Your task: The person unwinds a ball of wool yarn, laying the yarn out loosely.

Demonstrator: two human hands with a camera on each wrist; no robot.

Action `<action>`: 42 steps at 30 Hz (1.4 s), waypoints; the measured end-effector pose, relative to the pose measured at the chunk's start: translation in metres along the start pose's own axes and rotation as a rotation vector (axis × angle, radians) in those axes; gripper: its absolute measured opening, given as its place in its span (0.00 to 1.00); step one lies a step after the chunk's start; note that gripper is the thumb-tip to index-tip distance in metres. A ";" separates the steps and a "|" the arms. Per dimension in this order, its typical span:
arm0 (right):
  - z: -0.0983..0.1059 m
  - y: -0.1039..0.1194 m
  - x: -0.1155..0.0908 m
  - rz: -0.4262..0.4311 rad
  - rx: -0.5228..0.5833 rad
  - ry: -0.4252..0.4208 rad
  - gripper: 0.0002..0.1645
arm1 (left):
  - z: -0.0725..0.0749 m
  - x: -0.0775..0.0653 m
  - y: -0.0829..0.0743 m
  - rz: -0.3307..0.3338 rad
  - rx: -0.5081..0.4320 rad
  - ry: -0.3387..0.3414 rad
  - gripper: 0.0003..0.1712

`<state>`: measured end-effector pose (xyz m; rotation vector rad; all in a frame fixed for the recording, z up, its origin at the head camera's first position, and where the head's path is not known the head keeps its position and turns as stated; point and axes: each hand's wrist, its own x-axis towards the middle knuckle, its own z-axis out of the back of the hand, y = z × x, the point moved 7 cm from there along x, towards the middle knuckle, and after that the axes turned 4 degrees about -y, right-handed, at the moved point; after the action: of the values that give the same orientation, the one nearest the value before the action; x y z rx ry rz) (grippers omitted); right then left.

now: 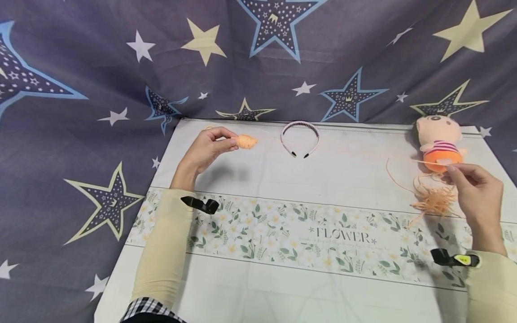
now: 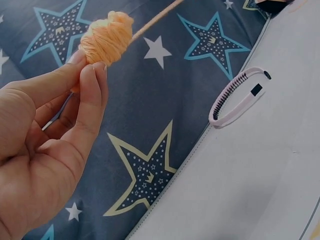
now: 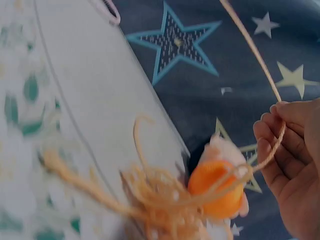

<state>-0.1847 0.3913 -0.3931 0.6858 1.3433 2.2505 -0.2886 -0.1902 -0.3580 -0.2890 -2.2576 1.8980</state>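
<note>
Between thumb and fingertips my left hand [image 1: 208, 150] pinches a small wound ball of orange yarn [image 2: 107, 40], raised over the far left of the table. A strand of yarn [image 2: 157, 20] runs taut from the ball toward the right. At the far right, my right hand [image 1: 480, 193] pinches that strand between thumb and forefinger. Below the right hand hangs or lies a loose tangle of orange yarn [image 1: 434, 199], joined to the strand; whether it touches the table I cannot tell. Beyond it is a plush doll [image 1: 442, 141] with a striped top and orange bottom.
A pink headband [image 1: 300, 123] with dark inner teeth lies at the back middle of the white table cover [image 1: 242, 278]. A printed flower band [image 1: 278, 233] crosses the cover. A dark star-patterned cloth [image 1: 258, 80] hangs behind and to the left.
</note>
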 end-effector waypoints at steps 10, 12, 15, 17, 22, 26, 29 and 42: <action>0.027 -0.035 0.013 -0.037 -0.043 -0.016 0.11 | 0.006 0.000 -0.001 0.004 -0.022 -0.029 0.06; 0.033 -0.041 0.016 -0.006 -0.006 -0.044 0.12 | 0.008 -0.001 -0.002 0.008 -0.029 -0.042 0.05; 0.044 -0.067 0.030 0.016 -0.025 -0.086 0.14 | 0.011 -0.002 -0.004 0.005 -0.031 -0.055 0.05; 0.050 -0.095 0.044 0.020 -0.084 -0.111 0.14 | 0.012 -0.003 -0.005 0.004 -0.038 -0.058 0.06; 0.057 -0.151 0.068 0.010 -0.136 -0.076 0.13 | 0.012 -0.002 -0.006 0.000 -0.059 -0.057 0.08; 0.051 -0.157 0.062 -0.051 -0.181 0.010 0.14 | 0.011 -0.002 -0.006 -0.005 -0.054 -0.049 0.07; 0.044 -0.144 0.051 -0.068 -0.240 0.089 0.12 | 0.008 -0.001 -0.006 -0.012 -0.055 -0.035 0.07; 0.021 -0.044 0.009 -0.016 -0.544 0.197 0.24 | -0.003 0.002 -0.006 -0.007 0.013 -0.019 0.05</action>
<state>-0.1745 0.4304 -0.4220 0.2660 0.7399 2.5565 -0.2902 -0.1880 -0.3512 -0.2620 -2.2553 1.9191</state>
